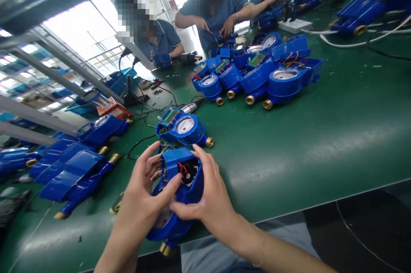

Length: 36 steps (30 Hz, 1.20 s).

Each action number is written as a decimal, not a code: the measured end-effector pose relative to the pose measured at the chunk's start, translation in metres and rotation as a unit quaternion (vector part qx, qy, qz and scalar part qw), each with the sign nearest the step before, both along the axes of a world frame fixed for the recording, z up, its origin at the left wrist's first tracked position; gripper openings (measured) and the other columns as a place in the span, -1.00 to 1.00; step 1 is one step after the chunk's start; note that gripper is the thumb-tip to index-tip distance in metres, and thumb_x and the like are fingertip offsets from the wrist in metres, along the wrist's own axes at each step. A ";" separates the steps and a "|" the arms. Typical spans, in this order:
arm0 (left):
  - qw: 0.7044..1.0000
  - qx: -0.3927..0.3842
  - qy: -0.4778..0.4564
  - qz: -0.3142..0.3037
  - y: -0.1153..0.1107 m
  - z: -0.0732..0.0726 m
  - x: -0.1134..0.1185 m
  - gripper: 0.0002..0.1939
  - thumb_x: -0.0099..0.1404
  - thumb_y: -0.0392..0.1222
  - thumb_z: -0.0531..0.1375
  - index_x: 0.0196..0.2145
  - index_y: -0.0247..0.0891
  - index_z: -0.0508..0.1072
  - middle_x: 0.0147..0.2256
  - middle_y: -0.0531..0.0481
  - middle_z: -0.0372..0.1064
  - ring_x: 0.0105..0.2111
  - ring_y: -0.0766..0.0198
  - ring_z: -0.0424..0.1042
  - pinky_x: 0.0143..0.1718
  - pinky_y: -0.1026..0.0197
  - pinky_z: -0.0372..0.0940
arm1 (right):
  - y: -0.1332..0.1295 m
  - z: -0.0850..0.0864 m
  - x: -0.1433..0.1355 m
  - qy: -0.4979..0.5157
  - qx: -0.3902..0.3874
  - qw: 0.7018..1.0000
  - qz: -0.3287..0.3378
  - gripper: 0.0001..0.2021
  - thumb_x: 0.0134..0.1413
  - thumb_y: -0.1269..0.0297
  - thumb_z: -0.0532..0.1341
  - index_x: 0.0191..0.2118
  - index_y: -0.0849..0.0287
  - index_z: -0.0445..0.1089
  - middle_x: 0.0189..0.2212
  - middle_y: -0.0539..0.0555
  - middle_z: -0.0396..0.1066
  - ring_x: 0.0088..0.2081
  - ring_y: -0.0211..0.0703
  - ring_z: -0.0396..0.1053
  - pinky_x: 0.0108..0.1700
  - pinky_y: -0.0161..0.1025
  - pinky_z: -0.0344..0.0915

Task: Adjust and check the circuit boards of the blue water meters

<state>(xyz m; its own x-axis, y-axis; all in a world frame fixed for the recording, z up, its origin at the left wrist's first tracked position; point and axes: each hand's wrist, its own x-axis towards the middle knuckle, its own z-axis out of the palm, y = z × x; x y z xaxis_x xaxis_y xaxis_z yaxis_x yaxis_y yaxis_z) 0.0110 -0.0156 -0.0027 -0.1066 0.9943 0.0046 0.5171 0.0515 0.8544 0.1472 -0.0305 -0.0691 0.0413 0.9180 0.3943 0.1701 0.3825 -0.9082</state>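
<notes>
A blue water meter [189, 194] with a brass threaded end lies at the table's front edge, between my hands. Red wires and a dark part show inside its uncovered upper compartment. My left hand [147, 191] grips its left side, thumb at the compartment's edge. Around the right side, my right hand [210, 187] is wrapped, its thumb across the meter's middle. A blue piece [175, 155] sits at the far end of the compartment, by the fingertips of both hands; whether it is separate I cannot tell. Just beyond lies another water meter [186, 126] with its circuit board exposed.
Several open water meters [257, 73] stand grouped farther back on the green table [321, 140]. Closed ones [73, 166] lie at left. Cables and an electric screwdriver [189, 108] lie behind my hands. Co-workers [212, 16] work across the table. A white power strip [294, 25] is at back right.
</notes>
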 end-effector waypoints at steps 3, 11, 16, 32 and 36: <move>0.993 -0.050 -0.106 -0.002 -0.003 0.005 -0.005 -0.14 0.05 -0.07 0.42 0.25 0.02 0.16 0.07 -0.06 0.38 0.06 0.01 0.43 0.06 0.07 0.41 | -0.007 -0.004 0.004 0.013 0.000 1.000 -0.004 0.02 -0.19 0.15 0.48 0.33 0.10 -0.11 0.18 0.20 0.22 0.20 0.09 0.20 0.28 0.08 0.12; 0.981 -0.091 -0.173 0.019 0.006 0.006 -0.005 -0.20 0.07 -0.13 0.41 0.23 0.03 0.22 -0.01 -0.03 0.46 -0.04 0.03 0.48 -0.13 0.18 0.51 | -0.014 -0.014 0.003 0.062 -0.012 0.998 -0.013 -0.16 -0.08 0.11 0.44 0.26 0.15 0.02 0.18 0.19 0.24 0.22 0.03 0.19 0.31 -0.02 0.12; 0.983 -0.085 -0.161 0.030 0.007 0.007 -0.008 -0.20 0.02 -0.09 0.42 0.21 0.02 0.26 0.01 -0.04 0.44 -0.06 0.00 0.48 -0.18 0.17 0.52 | -0.010 -0.013 0.005 0.066 -0.006 0.998 -0.004 -0.17 -0.08 0.12 0.44 0.24 0.14 0.02 0.18 0.18 0.23 0.22 0.00 0.18 0.29 -0.05 0.15; 0.973 -0.106 -0.201 0.035 0.019 0.007 -0.007 -0.29 0.09 -0.10 0.38 0.19 -0.10 0.31 -0.11 -0.05 0.53 -0.14 0.04 0.53 -0.15 0.19 0.51 | -0.004 -0.007 0.003 0.047 -0.023 0.999 0.012 -0.31 0.09 0.19 0.31 0.26 0.13 0.00 0.19 0.22 0.21 0.23 0.07 0.17 0.26 0.09 0.19; 0.972 -0.105 -0.208 0.035 0.018 0.006 -0.008 -0.28 0.09 -0.11 0.38 0.20 -0.11 0.30 -0.08 -0.09 0.52 -0.09 -0.01 0.52 -0.09 0.14 0.49 | -0.005 -0.006 0.003 0.046 -0.023 0.999 0.013 -0.31 0.09 0.21 0.32 0.26 0.16 0.01 0.19 0.21 0.21 0.24 0.04 0.16 0.28 0.06 0.17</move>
